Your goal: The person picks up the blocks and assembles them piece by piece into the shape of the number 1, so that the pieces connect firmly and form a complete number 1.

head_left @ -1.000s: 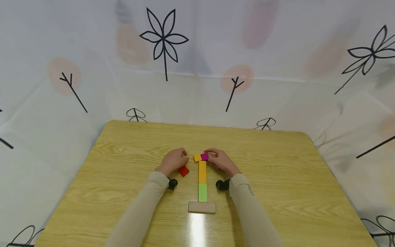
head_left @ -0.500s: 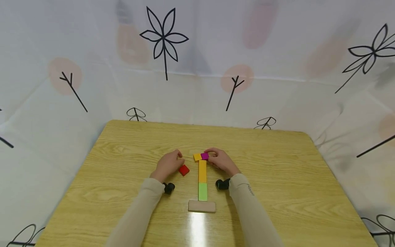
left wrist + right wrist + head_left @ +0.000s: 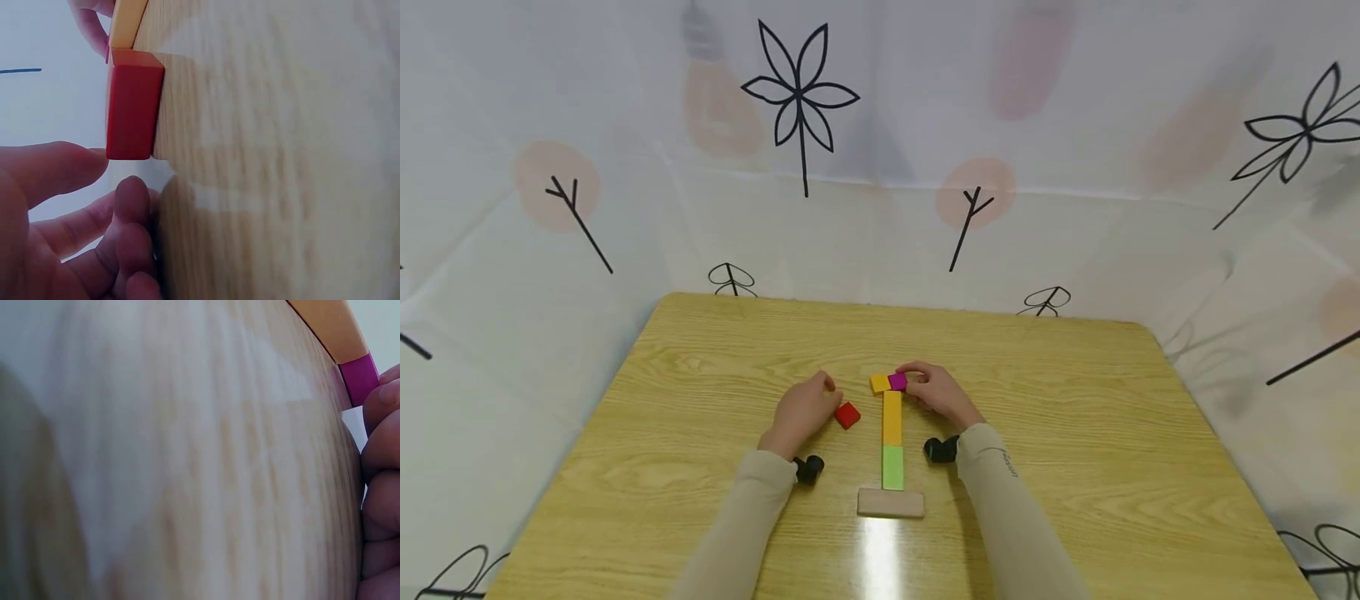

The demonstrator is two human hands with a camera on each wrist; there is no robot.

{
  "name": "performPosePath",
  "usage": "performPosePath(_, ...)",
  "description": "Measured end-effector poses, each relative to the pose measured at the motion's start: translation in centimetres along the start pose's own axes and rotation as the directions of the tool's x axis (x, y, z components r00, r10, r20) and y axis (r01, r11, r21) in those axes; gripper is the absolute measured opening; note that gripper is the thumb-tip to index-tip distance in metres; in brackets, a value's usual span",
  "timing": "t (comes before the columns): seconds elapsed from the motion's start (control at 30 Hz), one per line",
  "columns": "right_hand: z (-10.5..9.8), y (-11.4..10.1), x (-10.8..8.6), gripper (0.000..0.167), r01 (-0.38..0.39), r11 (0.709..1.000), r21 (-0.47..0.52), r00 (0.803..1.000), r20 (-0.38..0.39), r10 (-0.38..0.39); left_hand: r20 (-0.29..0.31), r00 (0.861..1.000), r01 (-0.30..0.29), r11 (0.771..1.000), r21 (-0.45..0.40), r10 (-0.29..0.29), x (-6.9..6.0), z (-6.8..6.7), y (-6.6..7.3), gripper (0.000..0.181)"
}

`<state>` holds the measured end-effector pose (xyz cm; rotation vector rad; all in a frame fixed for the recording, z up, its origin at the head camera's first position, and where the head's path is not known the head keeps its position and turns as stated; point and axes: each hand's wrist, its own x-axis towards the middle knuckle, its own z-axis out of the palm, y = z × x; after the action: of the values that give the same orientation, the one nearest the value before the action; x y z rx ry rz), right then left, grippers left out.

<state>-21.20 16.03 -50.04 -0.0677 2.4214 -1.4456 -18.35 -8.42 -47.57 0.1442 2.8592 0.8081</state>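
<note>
A yellow block (image 3: 880,384) and a purple block (image 3: 897,382) lie side by side at the far end of a row holding a long orange block (image 3: 892,418) and a light green block (image 3: 892,467). My right hand (image 3: 936,392) pinches the purple block between thumb and index finger; in the right wrist view that purple block (image 3: 360,379) shows beside curled fingers. My left hand (image 3: 805,408) is just left of a loose red block (image 3: 847,415). In the left wrist view, its thumb comes close to the red block's (image 3: 132,106) corner; contact is unclear. Its fingers are loosely bent around nothing.
A plain wooden plank (image 3: 891,503) lies crosswise at the near end of the row. Everything sits on a wood-grain table (image 3: 1060,400), with a patterned cloth (image 3: 880,233) behind its far edge. Black cameras sit on both wrists.
My left hand has drawn back from beside the yellow block, moving left and nearer to me, beside the red block. My right hand keeps its place at the purple block.
</note>
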Motion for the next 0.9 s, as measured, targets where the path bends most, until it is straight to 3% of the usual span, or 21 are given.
performPosePath(0.43, 0.1, 0.2, 0.0, 0.031, -0.004, 1.0, 0.003, 1.0, 0.006, 0.004, -0.055, 0.998, 0.02, 0.999, -0.049, -0.023, -0.7, 1.1, -0.4, 0.028)
performPosePath(0.77, 0.0, 0.2, 0.0, 0.031, -0.007, 1.0, 0.012, 1.0, 0.004, 0.007, -0.054, 0.999, -0.01, 1.0, -0.026, 0.009, -1.7, 1.4, 0.5, 0.041)
performPosePath(0.9, 0.1, 0.0, 0.0, 0.032, 0.003, 1.0, 0.001, 1.0, 0.003, -0.003, -0.078, 0.997, -0.02, 0.999, 0.027, 0.022, -1.9, 1.9, 0.8, 0.044)
